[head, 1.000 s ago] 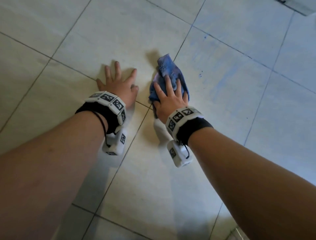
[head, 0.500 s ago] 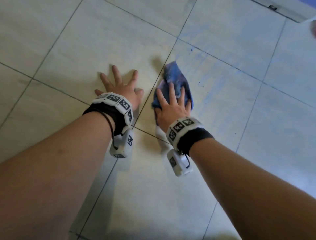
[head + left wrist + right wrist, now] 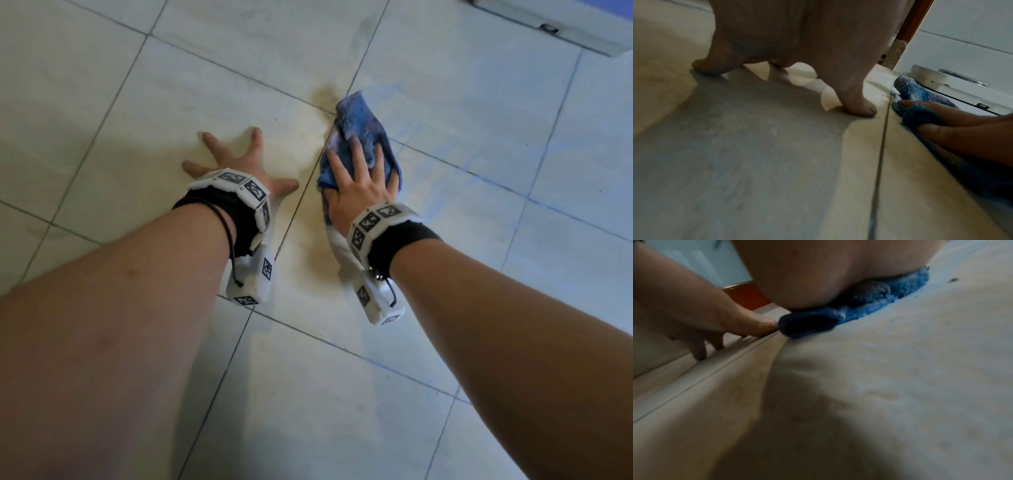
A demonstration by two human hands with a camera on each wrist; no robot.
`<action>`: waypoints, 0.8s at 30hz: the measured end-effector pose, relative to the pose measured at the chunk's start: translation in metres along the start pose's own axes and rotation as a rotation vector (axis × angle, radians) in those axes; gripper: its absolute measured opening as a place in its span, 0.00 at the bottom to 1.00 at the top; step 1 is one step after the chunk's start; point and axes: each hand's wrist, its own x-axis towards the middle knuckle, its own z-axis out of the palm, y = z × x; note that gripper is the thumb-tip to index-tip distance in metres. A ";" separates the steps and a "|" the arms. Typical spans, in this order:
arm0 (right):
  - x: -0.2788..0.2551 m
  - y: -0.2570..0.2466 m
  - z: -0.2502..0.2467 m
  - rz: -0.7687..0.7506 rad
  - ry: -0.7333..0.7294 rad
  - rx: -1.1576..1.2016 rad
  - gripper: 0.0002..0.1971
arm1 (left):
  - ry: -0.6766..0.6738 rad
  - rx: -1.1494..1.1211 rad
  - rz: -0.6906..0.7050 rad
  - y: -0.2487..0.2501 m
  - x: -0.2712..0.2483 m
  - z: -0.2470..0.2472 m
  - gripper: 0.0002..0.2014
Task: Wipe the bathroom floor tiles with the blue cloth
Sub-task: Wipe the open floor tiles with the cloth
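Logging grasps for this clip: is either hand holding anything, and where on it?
The right hand presses flat on the blue cloth, covering its near half. The left hand only rests on the floor tiles.

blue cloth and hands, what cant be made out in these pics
- Blue cloth: its underside and the tile beneath, hidden by the cloth and the right hand, in all views.
- Left hand: part of its back, hidden by the wrist band, head view.
- Floor dirt: blurred and shadowed, both wrist views.
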 end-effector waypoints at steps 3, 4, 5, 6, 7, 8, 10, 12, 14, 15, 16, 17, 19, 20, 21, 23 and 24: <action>0.000 0.000 0.001 0.001 -0.004 -0.004 0.32 | -0.020 0.018 -0.003 0.004 0.005 -0.008 0.56; 0.000 0.000 0.000 0.001 -0.004 -0.006 0.32 | -0.030 0.019 -0.006 0.005 0.006 -0.010 0.56; -0.001 0.000 0.000 0.000 -0.002 -0.006 0.32 | -0.041 0.017 -0.010 0.006 0.007 -0.012 0.57; -0.001 0.000 0.000 -0.003 0.006 -0.003 0.32 | -0.049 0.016 -0.014 0.007 0.007 -0.013 0.57; -0.001 0.000 0.001 -0.007 0.017 0.001 0.32 | -0.053 0.016 -0.017 0.008 0.008 -0.014 0.57; -0.002 -0.001 0.002 -0.009 0.027 0.005 0.32 | -0.056 0.018 -0.019 0.010 0.007 -0.016 0.57; -0.002 -0.001 0.003 -0.008 0.047 0.011 0.32 | -0.058 0.021 -0.020 0.011 0.007 -0.018 0.57; -0.002 -0.001 0.004 -0.001 0.050 0.003 0.32 | -0.063 0.012 -0.021 0.012 0.008 -0.018 0.57; -0.002 -0.001 0.005 0.007 0.054 -0.009 0.32 | -0.064 0.008 -0.016 0.012 0.010 -0.018 0.57; -0.002 -0.002 0.005 0.011 0.054 -0.010 0.32 | -0.064 0.010 -0.009 0.012 0.011 -0.017 0.57; -0.003 -0.003 0.005 0.016 0.053 -0.008 0.31 | -0.063 0.013 0.001 0.011 0.012 -0.017 0.58; -0.003 -0.004 0.005 0.025 0.051 -0.007 0.32 | -0.063 0.018 0.013 0.010 0.014 -0.017 0.58; -0.002 -0.006 0.004 0.042 0.032 -0.010 0.33 | -0.059 0.020 0.041 0.008 0.018 -0.018 0.59; -0.002 -0.006 0.003 0.047 0.021 -0.021 0.33 | -0.054 0.018 0.056 0.007 0.019 -0.018 0.59; -0.001 -0.006 0.004 0.053 0.009 -0.033 0.33 | -0.047 0.019 0.070 0.006 0.021 -0.019 0.60; -0.002 -0.008 0.001 0.061 0.013 -0.053 0.34 | -0.041 0.021 0.092 0.005 0.025 -0.017 0.61; -0.002 -0.008 0.000 0.062 0.012 -0.053 0.35 | -0.038 0.020 0.100 0.004 0.026 -0.016 0.61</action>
